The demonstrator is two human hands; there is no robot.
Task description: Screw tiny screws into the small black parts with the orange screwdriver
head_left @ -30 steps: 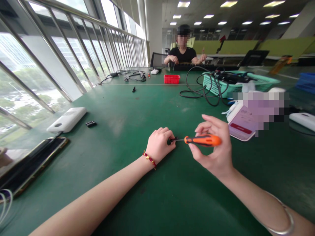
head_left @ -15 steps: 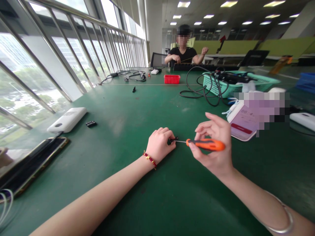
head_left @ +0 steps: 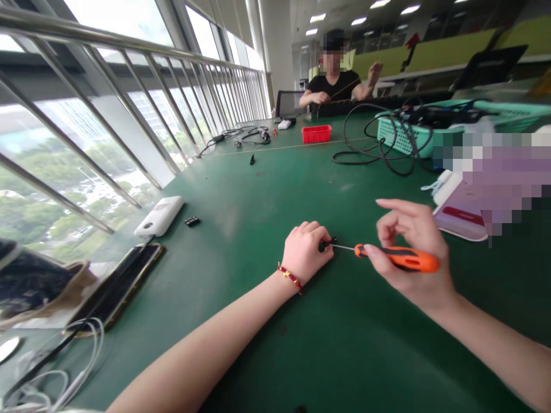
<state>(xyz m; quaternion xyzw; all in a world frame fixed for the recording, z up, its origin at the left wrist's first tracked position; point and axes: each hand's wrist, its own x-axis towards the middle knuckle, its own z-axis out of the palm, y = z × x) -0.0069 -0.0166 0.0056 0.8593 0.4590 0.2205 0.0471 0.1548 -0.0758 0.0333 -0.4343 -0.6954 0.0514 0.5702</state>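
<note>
Resting on the green table (head_left: 241, 252), my left hand (head_left: 306, 249) pinches a small black part (head_left: 325, 245) between thumb and fingertips. Most of that part is hidden by the fingers, so its kind does not show. My right hand (head_left: 415, 252) holds an orange and black screwdriver (head_left: 400, 256), its handle lying along the thumb and palm while the upper fingers are lifted and curled. The thin metal shaft points left and its tip meets the black part in my left hand. The screwdriver lies nearly level.
Left of my arm are a white power bank (head_left: 160, 216), a black phone (head_left: 118, 287), white cables (head_left: 81, 378) and a small black piece (head_left: 192, 221). Farther off stand a red bin (head_left: 316, 133) and a teal basket (head_left: 404, 137) with cables. A purple phone (head_left: 462, 215) lies right. Another person (head_left: 333, 86) sits opposite.
The view has swung left, so everything appears farther right. Both hands keep their grips, and the screwdriver tip stays at the black part. The handle, blurred before, looks sharper now.
</note>
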